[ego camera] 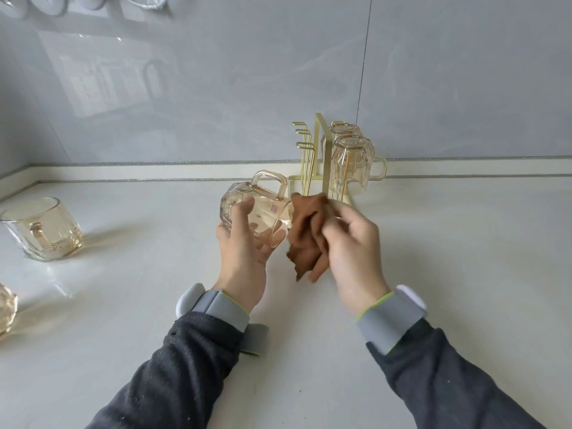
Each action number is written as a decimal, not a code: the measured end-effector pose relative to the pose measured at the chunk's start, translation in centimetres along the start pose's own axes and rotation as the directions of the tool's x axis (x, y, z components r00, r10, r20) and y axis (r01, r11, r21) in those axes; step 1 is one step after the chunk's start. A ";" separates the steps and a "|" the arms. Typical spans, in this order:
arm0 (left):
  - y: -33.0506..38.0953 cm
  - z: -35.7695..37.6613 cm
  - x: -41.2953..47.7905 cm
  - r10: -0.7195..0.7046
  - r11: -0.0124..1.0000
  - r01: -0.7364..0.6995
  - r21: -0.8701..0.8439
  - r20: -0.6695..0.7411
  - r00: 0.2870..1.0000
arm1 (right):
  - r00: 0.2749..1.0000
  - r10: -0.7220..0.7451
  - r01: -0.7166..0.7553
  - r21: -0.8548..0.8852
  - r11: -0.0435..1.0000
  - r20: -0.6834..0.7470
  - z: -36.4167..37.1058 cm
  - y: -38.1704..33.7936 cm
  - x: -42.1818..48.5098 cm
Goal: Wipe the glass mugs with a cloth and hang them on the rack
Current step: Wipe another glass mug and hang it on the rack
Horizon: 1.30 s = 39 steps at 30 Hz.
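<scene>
The glass mug (257,212) lies on its side at frame centre, above the table (433,243). The left hand (244,258) wraps its fingers (268,247) round the body, likely to turn the mouth toward the brown cloth (306,239), which the right hand (349,246) bunches and clasps at the rim. Just behind, the rack (318,156) carries two inverted mugs (349,165) on its right, with the left hooks free. An upright mug (43,229) waits at far left. Another piece of glass (6,308) is cut off by the lower-left edge. The right fingertips are blurred.

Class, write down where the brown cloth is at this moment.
In the head view, near centre, the cloth is bunched in the right hand, at the mouth of the mug the left hand holds, in front of the rack.
</scene>
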<state>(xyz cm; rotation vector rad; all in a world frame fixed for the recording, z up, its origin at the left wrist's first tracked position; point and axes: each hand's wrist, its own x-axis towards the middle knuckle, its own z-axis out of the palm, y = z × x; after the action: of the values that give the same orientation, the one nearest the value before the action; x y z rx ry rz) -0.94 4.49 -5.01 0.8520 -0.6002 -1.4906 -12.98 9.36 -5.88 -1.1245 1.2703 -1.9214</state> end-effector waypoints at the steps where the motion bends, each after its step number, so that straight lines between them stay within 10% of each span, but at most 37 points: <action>1: 0.1 0.1 0.0 -0.013 0.999 0.013 -0.035 -0.011 1.000 | 0.986 0.160 -0.154 0.137 0.979 -0.036 -0.4 -0.2 0.4; 8: 0.0 -0.1 -0.1 -0.101 0.995 0.102 -0.010 0.082 0.992 | 0.798 0.600 -0.527 0.550 0.648 0.058 -1.6 0.5 1.6; 13: -0.1 0.0 -0.1 -0.108 0.994 0.105 0.027 0.115 0.988 | 0.875 0.455 -0.471 0.508 0.721 0.165 -2.4 -0.8 1.5; 19: 0.0 0.0 -0.5 -0.143 0.989 0.133 0.058 0.209 0.968 | 0.883 0.468 -0.416 0.393 0.820 -0.043 -2.5 -0.2 1.6; 24: -0.2 0.0 -0.9 -0.148 0.986 0.118 0.121 0.281 0.948 | 0.977 0.077 -0.034 0.211 0.977 -0.199 -2.0 -0.8 1.7; 27: -0.3 0.0 -0.9 -0.154 0.982 0.109 0.156 0.314 0.937 | 0.992 -0.124 0.124 -0.018 0.992 -0.009 -1.1 -0.8 0.9; 31: -0.2 0.0 -1.0 -0.149 0.981 0.100 0.164 0.322 0.935 | 0.975 0.018 -0.047 0.125 0.991 0.222 -0.6 -0.7 0.1; 39: -0.2 0.0 -1.1 -0.165 0.974 0.105 0.199 0.312 0.936 | 0.976 -0.207 0.212 -0.068 0.975 0.070 -1.1 -0.1 0.6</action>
<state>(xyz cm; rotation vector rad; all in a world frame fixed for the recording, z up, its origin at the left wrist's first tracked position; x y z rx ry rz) -1.11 5.62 -4.93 0.8010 -0.9498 -1.7402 -14.19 9.42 -5.76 -1.3949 1.2415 -1.9853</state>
